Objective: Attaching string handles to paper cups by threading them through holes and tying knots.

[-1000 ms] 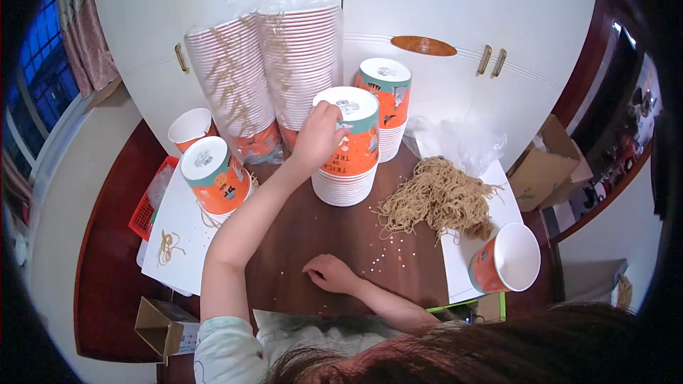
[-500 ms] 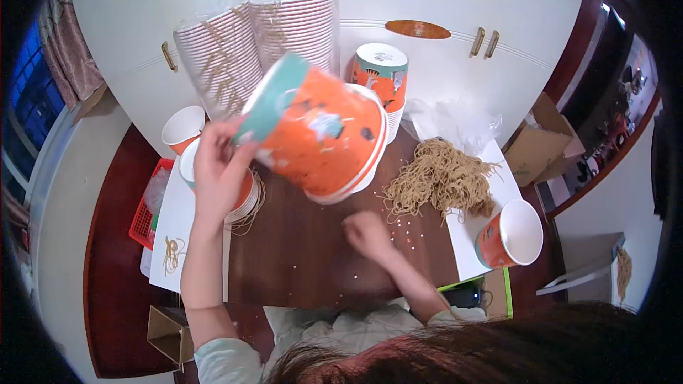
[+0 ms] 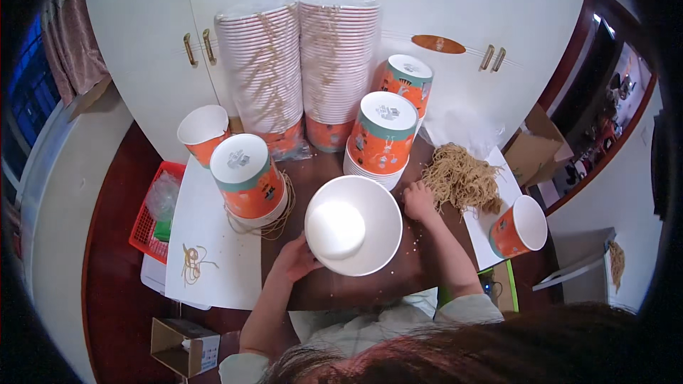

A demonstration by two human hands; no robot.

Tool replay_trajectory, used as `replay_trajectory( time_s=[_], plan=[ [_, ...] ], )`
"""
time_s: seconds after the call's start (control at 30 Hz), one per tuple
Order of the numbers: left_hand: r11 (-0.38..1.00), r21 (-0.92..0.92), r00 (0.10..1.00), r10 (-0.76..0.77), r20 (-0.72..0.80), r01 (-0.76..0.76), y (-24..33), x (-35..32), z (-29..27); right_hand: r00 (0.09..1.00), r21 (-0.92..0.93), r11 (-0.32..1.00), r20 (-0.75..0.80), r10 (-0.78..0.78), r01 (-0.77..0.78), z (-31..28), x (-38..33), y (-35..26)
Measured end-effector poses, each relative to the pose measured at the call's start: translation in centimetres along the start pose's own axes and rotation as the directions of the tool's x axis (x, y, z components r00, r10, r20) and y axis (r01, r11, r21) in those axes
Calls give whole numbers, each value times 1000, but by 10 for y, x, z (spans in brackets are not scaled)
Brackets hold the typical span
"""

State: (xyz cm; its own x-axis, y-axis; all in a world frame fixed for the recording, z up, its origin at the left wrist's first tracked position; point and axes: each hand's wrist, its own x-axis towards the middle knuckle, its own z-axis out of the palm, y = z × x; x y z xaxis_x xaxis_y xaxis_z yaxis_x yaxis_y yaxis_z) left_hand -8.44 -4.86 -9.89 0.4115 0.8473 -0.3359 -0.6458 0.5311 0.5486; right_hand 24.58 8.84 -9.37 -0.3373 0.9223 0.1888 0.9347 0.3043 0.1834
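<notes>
a: start at the left hand [image 3: 295, 259]. its grip is closed on the rim and near wall of the empty white paper bowl [image 3: 353, 224], fingers under the lip, thumb side towards the body. the bowl sits mouth up over the middle of the dark worktop [image 3: 356, 288], just in front of the person.

b: and the right hand [image 3: 420, 200]?

a: it lies at the near edge of the pile of dry noodles [image 3: 462, 179], fingers curled down into the strands. i cannot tell whether it has pinched any or is only touching them.

b: so what makes this step go well?

a: i'd judge: keep the bowl level and close beside the pile, so the carry is short. crumbs already dot the worktop beside the bowl, so loose strands shed easily. take a compact bunch, not trailing ends.

b: anything in the way?

a: the upturned orange cup stack [image 3: 384, 139] stands just behind the bowl, and another upturned cup [image 3: 247, 178] to its left. the open cup [image 3: 519, 226] sits right of the noodles. a wide elbow swing could knock them.
</notes>
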Motion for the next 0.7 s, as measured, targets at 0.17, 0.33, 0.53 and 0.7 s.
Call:
replay_trajectory(
  time_s=[0.17, 0.33, 0.53, 0.7],
  plan=[
    [995, -98, 1000, 12, -24, -14, -4, 1, -1, 969, 542, 840, -188, 159, -32, -31, -2, 4],
    [995, -84, 998, 50, -48, -54, -14, -2, 9, 802, 926, 190, -377, 463, 326, -140, 9, 24],
    [971, -175, 986, 154, -57, -162, -44, 13, 22, 634, 645, -168, -609, 477, 746, -246, -6, 62],
    [893, -122, 901, 431, -47, -433, -55, 20, 36, 808, 827, -100, -504, 306, 553, -249, -46, 52]
  ],
)
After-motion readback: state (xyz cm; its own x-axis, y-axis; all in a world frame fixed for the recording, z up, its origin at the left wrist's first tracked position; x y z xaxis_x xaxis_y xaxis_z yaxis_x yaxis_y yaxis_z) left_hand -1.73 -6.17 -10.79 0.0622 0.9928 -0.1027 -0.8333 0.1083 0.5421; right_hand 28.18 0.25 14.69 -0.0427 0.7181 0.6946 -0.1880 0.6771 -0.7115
